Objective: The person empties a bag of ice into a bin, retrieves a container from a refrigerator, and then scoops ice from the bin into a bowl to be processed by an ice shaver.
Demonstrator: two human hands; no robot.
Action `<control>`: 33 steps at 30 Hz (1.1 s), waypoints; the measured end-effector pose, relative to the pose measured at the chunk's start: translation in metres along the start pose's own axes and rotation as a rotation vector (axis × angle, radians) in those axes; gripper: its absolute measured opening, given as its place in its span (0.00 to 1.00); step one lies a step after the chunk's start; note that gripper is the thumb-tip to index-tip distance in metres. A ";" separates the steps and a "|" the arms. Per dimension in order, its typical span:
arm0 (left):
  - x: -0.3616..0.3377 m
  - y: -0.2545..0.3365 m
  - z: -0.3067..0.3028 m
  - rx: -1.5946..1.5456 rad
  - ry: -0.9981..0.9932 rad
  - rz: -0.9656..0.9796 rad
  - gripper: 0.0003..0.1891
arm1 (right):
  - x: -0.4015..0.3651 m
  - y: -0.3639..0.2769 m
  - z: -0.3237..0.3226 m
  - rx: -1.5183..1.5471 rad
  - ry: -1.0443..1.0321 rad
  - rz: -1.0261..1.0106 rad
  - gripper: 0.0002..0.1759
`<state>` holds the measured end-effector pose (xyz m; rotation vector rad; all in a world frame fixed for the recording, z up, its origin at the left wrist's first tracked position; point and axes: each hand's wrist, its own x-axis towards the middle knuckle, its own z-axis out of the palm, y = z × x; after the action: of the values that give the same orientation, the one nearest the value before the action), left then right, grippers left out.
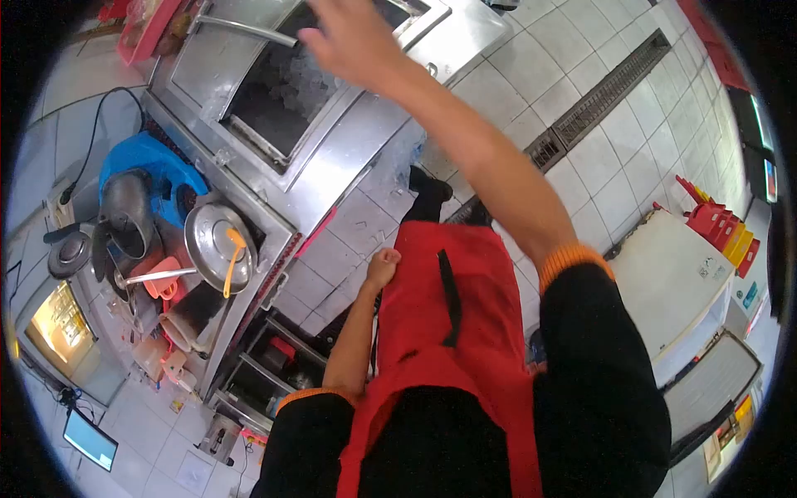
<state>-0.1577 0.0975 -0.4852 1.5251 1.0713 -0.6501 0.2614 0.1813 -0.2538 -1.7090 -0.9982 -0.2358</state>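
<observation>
My right hand [349,37] reaches over a steel ice chest [324,178], thumb apart from the fingers. The fingertips are cut off by the top edge of the view, and nothing shows in the hand. Cloudy ice [300,83] fills part of the opening below it. A steel lid with a bar handle [241,29] sits beside the opening. Down by the edge of the red apron [448,290], my left hand [383,267] has its fingers curled closed; whatever may be in them is hidden.
On the left counter stand a steel bowl [199,249] with an orange spoon [234,257], a metal pitcher [129,203] and a blue basin [166,162]. A drain grate [610,87] crosses the tiled floor. A white chest [677,274] stands at right.
</observation>
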 end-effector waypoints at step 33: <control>0.124 0.164 0.017 0.408 0.223 0.812 0.15 | -0.573 0.069 -0.256 -0.336 -0.290 1.076 0.20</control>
<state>0.0450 0.1187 -0.5191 2.2281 0.3924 -0.1233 0.0322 -0.3293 -0.5460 -2.3897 -0.1149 0.5880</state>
